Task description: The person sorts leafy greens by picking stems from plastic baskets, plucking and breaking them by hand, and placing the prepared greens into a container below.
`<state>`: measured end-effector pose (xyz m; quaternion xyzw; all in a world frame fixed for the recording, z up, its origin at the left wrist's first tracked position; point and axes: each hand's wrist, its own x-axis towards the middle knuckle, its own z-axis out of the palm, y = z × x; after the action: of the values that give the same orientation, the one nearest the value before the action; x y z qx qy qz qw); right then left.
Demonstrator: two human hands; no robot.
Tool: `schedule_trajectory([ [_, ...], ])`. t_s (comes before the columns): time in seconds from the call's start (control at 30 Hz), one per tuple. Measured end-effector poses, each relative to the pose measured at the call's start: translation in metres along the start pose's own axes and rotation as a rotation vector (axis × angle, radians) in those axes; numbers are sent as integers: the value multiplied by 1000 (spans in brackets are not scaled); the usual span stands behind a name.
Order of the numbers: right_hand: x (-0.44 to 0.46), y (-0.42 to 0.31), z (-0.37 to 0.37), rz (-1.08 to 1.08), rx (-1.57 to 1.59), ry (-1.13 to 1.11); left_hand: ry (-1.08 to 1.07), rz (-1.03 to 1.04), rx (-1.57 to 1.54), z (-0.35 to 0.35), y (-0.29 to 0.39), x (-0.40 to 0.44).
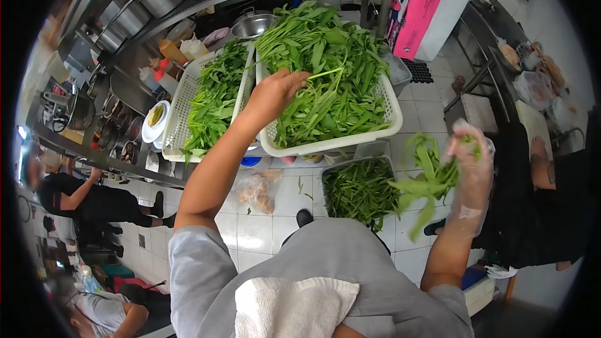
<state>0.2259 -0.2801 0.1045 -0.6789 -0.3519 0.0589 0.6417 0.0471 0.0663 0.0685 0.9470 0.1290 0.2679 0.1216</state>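
Note:
My bare left hand (275,95) pinches a pale green stem (325,74) of leafy greens over the right-hand white crate. That crate (332,144) is heaped with long-stemmed greens (332,44) that look like water spinach. Off to the right, my right hand (471,166) wears a clear plastic glove and is closed around a bunch of leaves (432,172), which hang down to its left. Below the crates, a tub (323,194) on the floor side holds more darker leaves and stems (360,191).
A second white crate (172,128) of greens stands at the left. Beyond it are a small plate (156,122), squeeze bottles (164,78) and a steel bowl (250,25). A plastic bag (256,191) lies on the tiled floor. Several people stand around, one close at the right (532,200).

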Motion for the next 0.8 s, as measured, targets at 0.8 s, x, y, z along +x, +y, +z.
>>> schedule_trajectory([
  [0.8, 1, 61, 79, -370, -453, -411, -66, 48, -410, 79, 124, -63],
])
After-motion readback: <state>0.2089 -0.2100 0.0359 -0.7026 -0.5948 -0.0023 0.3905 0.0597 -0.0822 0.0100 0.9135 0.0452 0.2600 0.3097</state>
